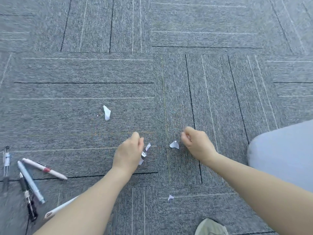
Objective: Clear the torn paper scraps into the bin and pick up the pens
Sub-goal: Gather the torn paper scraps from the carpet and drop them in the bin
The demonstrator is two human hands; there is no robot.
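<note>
I am looking down at grey carpet. My left hand point(128, 153) has its fingers curled round several white paper scraps point(144, 153) that stick out on its right side. My right hand point(196, 143) is curled into a loose fist just right of a loose scrap point(174, 145) on the carpet; nothing shows inside it. Another scrap point(107, 112) lies farther off to the left, and a small one point(170, 197) lies near me between my forearms. Several pens lie at the lower left: a pink-and-white pen point(44, 169), a light blue pen point(31, 182), a black pen point(28, 197) and a clear pen point(6, 161). No bin is in view.
A white pen point(59, 208) lies partly hidden under my left forearm. My knee in light trousers point(284, 155) fills the right edge, and the toe of my shoe point(211, 227) shows at the bottom. Carpet tiles point(152, 73) stretch ahead.
</note>
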